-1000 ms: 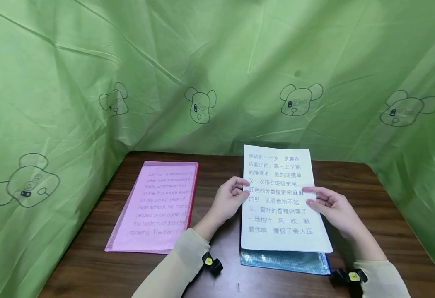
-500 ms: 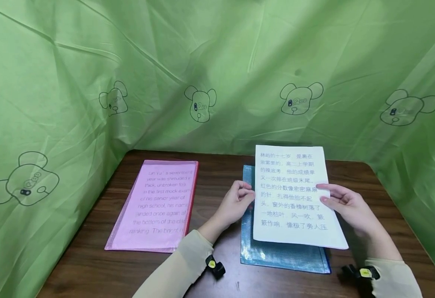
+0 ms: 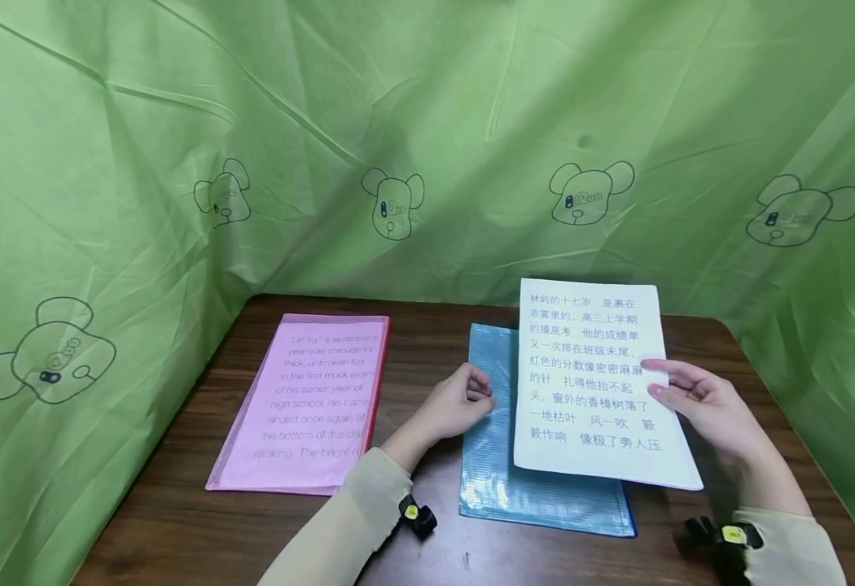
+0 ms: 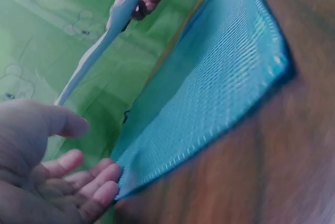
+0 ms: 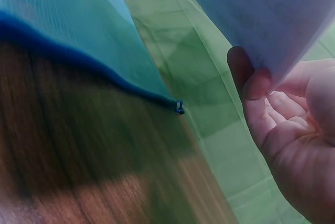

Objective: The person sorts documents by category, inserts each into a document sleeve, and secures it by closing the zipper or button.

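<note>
My right hand pinches a stack of white paper by its right edge. Printed Chinese text faces up on the top sheet. In the right wrist view the thumb and fingers grip the stack's edge, raised above the table. Below it lies a blue mesh zipper pouch, partly covered by the paper in the head view. My left hand is at the pouch's left edge. The left wrist view shows its fingertips right at the pouch's corner, with the thumb apart and nothing pinched.
A pink mesh pouch with a red edge and English text showing lies on the left of the brown wooden table. Green cloth printed with bear heads hangs around the table's back and sides.
My left hand has let go of the paper, which my right hand has carried to the right. The blue pouch, now more exposed, has slid slightly left.
</note>
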{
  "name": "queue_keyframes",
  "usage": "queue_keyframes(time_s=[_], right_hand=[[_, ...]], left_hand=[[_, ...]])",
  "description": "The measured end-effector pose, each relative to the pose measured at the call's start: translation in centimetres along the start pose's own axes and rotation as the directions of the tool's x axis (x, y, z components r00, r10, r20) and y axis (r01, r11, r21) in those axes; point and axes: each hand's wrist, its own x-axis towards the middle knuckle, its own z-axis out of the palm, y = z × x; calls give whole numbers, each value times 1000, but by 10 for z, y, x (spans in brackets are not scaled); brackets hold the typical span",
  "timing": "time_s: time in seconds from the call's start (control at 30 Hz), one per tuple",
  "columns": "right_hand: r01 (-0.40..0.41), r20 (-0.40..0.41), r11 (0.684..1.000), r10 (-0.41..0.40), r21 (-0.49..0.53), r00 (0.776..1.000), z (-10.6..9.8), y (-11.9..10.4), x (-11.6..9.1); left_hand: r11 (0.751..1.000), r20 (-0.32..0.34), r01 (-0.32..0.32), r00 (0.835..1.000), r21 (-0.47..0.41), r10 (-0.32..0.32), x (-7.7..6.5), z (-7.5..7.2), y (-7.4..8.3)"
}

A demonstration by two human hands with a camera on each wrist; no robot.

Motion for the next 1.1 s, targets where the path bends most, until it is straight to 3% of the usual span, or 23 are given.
queue_keyframes(time_s=[0.27, 0.4, 0.5, 0.73, 0.9, 1.03, 1.1], right_hand=[[-36, -6, 998, 36, -49, 999, -5, 4, -3], [-27, -1, 999, 27, -34, 1000, -5, 7, -4], [-19, -1, 1000, 19, -24, 1000, -4, 8, -4], [-27, -11, 999, 27, -38, 1000, -5, 9, -3], [-35, -14, 998, 34, -43, 999, -9, 11, -2], [-22, -23, 999, 21, -38, 1000, -15, 15, -2], [-18, -29, 999, 17, -33, 999, -21, 18, -3]], left_hand=[[995, -35, 92, 995, -44, -93, -10, -22, -6], [994, -58, 84, 995, 63, -80, -18, -33, -9], [981, -67, 75, 996, 181, -64, -22, -43, -10], [904, -50, 33, 999, 426, -12, -28, -64, -16], [868, -42, 40, 999, 494, -22, -29, -72, -18], [861, -62, 47, 998, 507, -18, -26, -71, -11], [868, -74, 40, 997, 495, -4, -22, -65, -4]])
